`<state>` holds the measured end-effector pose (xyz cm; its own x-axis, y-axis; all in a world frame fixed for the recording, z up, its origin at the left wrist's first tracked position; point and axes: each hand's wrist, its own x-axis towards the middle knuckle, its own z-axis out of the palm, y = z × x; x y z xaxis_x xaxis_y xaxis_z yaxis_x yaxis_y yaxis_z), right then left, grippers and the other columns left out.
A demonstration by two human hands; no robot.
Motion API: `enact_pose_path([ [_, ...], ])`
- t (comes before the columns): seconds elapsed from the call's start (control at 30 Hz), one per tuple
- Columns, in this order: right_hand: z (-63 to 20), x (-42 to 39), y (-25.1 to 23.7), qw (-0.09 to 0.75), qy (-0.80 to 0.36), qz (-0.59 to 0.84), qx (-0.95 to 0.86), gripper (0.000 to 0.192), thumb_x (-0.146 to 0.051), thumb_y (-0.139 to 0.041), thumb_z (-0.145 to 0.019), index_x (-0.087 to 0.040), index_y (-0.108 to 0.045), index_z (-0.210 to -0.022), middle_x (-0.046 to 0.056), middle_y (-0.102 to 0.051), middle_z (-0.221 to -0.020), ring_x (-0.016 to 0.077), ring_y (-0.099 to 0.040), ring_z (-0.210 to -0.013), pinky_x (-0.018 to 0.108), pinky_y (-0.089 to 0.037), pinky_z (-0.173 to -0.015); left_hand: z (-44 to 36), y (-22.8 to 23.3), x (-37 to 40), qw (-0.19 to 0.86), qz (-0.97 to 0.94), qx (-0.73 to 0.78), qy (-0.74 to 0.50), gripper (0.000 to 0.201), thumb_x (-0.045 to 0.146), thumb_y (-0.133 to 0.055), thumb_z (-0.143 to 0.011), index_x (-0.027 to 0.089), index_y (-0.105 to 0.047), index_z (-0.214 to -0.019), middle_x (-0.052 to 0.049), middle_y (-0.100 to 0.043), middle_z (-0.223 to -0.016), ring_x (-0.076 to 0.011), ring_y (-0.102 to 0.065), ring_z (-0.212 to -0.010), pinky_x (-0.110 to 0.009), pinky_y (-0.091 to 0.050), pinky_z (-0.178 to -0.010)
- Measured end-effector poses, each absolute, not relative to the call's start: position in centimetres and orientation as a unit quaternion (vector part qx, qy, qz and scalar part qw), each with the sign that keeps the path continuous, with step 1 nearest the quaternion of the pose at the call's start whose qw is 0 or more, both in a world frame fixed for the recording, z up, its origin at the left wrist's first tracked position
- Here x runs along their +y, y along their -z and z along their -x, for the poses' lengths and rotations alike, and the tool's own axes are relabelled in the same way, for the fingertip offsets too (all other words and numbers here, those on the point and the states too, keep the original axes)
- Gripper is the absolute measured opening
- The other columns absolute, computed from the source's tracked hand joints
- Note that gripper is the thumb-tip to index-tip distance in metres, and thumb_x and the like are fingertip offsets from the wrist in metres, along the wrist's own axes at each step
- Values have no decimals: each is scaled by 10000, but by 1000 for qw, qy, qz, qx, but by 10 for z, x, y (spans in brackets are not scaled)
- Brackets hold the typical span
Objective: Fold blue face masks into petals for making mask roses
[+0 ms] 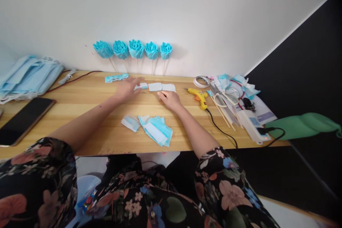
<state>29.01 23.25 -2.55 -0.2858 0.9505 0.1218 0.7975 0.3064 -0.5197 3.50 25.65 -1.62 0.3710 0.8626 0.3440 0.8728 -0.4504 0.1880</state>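
Note:
My left hand lies with fingers stretched over a small blue-and-white piece of mask fabric, which it partly covers. To its right, two white fabric pieces lie end to end in a row. My right hand is closed, fingers curled at the lower edge of that row; what it pinches, if anything, is hidden. A folded blue fabric strip rests behind my left hand. Closer to me are a loose pile of cut blue and white fabric pieces and one pale piece.
Several blue fabric flowers on sticks lean against the wall. A yellow glue gun lies right of my right hand, its cord trailing to the table edge. Tape, scissors and a power strip are farther right. Masks and a phone lie left.

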Motion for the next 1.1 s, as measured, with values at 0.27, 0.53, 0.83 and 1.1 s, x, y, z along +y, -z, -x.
enact_pose_path([
  [0.27, -291, 233, 26, 199, -175, 560, -785, 467, -487, -414, -1006, -207, -703, -767, 39, -750, -830, 179, -608, -771, 269, -278, -630, -41, 22, 289, 65, 837, -533, 109, 588, 116, -435, -879, 138, -521, -1460, -181, -690, -1229, -335, -627, -1143, -433, -445, -964],
  [0.53, -290, 230, 19, 199, -192, 552, -787, 435, -468, -431, -1005, -214, -716, -797, 35, -767, -883, 173, -625, -800, 266, -296, -651, -72, 16, 279, 70, 867, -458, 184, 515, 283, -528, -893, 131, -593, -1381, -175, -672, -1227, -338, -602, -1131, -459, -440, -972],
  [0.83, -290, 232, 21, 189, -181, 561, -786, 471, -511, -416, -1001, -211, -697, -771, 37, -752, -857, 163, -599, -763, 272, -259, -610, -97, 22, 311, 82, 868, -470, 134, 319, 266, -507, -885, 134, -768, -1011, -190, -684, -1074, -365, -587, -1058, -501, -428, -888],
  [1.1, -290, 232, 22, 182, -183, 554, -792, 475, -524, -411, -1004, -234, -731, -805, 27, -765, -877, 172, -631, -795, 270, -286, -614, -117, 14, 308, 55, 840, -504, 192, 435, 259, -527, -861, 155, -703, -1245, -175, -670, -1185, -358, -576, -1110, -490, -421, -946],
])
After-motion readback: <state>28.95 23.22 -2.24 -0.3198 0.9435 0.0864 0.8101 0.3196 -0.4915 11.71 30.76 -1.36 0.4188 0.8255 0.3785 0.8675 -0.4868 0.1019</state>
